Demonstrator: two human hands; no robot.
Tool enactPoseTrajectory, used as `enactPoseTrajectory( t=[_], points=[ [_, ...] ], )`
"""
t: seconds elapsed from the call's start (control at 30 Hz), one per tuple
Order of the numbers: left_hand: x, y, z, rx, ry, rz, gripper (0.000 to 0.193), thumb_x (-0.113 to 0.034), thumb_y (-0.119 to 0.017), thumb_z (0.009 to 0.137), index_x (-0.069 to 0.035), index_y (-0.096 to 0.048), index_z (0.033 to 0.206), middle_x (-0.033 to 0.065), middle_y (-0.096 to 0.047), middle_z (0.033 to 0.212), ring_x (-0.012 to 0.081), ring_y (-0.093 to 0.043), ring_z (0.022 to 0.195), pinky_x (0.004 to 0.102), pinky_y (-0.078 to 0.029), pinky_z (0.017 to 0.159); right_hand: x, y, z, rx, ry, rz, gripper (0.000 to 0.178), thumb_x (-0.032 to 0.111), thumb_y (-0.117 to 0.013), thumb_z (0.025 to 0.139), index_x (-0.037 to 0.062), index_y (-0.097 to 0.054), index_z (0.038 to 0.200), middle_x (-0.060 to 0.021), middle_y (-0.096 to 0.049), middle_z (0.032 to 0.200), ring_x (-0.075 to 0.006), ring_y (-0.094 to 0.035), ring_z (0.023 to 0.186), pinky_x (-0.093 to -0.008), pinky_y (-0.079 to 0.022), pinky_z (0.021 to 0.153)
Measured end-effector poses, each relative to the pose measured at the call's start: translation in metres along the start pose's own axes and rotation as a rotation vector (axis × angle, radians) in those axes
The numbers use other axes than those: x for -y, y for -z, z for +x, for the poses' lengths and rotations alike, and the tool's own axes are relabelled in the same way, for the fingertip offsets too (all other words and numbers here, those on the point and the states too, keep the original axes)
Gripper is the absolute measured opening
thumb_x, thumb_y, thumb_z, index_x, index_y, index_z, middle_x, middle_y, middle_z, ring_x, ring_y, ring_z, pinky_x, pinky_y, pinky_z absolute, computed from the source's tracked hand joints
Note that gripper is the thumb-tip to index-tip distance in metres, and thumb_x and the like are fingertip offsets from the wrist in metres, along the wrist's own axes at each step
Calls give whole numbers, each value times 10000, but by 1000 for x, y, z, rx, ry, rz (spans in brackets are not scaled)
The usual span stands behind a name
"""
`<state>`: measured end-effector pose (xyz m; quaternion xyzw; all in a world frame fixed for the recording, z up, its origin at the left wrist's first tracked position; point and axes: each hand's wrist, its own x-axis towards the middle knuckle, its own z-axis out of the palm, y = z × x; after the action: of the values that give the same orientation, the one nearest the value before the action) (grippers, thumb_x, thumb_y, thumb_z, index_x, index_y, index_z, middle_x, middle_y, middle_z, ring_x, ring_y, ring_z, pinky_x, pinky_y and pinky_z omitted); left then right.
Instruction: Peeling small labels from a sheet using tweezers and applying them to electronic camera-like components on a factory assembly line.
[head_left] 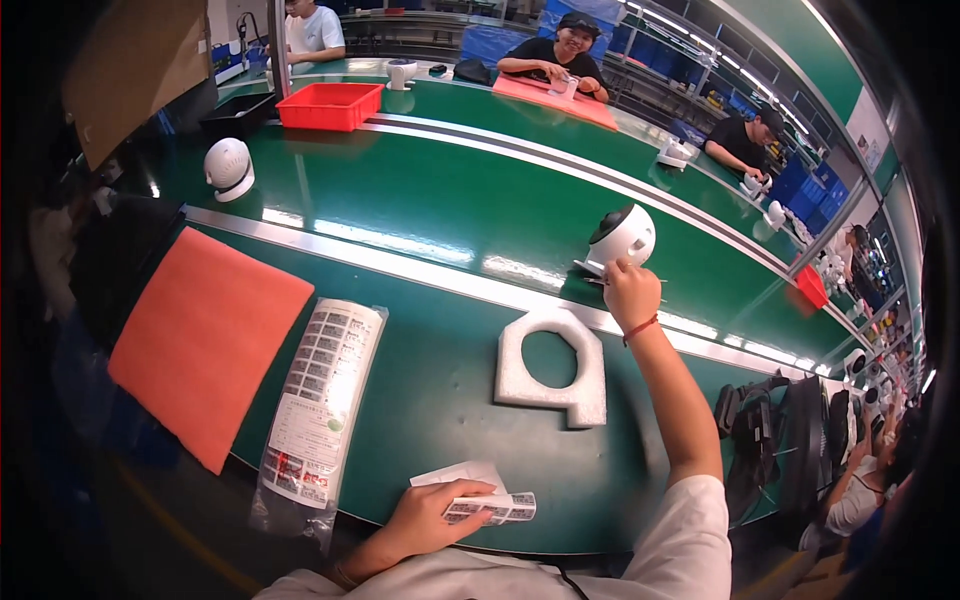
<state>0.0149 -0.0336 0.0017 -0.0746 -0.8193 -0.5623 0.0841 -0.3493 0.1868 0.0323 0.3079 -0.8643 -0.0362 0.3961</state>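
My left hand [428,518] is closed around a curled sheet of printed labels [515,508] at the near table edge, its white backing folded up behind the fingers. Stretched out ahead, my right hand [632,297] pinches the base of a white dome-shaped security camera [638,232] with a dark lens face. That camera sits tilted on the green conveyor, just past the metal rail. Between my hands lies a white foam piece [587,392] with a round hole. To the left of it, a clear plastic bag holds more label sheets [318,400].
An orange mat [210,340] lies at the left. Another white camera [229,168] and a red bin [330,106] stand farther off. Black adapters and cables [755,430] pile up at the right. Across the line, a person [560,60] works at an orange mat; others sit alongside.
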Motion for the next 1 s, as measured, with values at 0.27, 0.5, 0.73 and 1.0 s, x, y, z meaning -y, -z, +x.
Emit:
enactPoseTrajectory(
  t=[0.27,0.5,0.73,1.0],
  points=[
    [-1,-2,0,28,8,17,302,-139,-766,776,-60,-673,1052,111,-717,983,230,-712,856,298,-554,757,10,-32,-37,3,105,26,30,131,-601,737,110,-608,757,-38,-604,807,-203,-646,708,-345,-490,589],
    [-5,-2,-2,3,49,23,279,-126,-766,773,-57,-684,1030,109,-719,945,209,-712,828,288,-551,726,21,-27,-47,96,-65,34,192,161,-581,807,107,-669,969,-67,-638,878,-238,-661,717,-367,-511,585],
    [0,-10,0,-18,-22,27,266,-165,-760,783,-81,-684,1024,97,-718,911,210,-709,771,290,-549,681,13,-43,-70,160,-213,80,250,168,-573,805,84,-634,1033,-116,-611,978,-294,-658,688,-410,-545,572],
    [-1,-12,3,-29,93,-24,239,-89,-762,759,-34,-687,980,112,-718,856,158,-695,757,276,-540,682,30,8,-82,348,-424,116,216,214,-623,813,131,-645,1012,-136,-594,1060,-323,-662,785,-456,-542,639]
  ],
)
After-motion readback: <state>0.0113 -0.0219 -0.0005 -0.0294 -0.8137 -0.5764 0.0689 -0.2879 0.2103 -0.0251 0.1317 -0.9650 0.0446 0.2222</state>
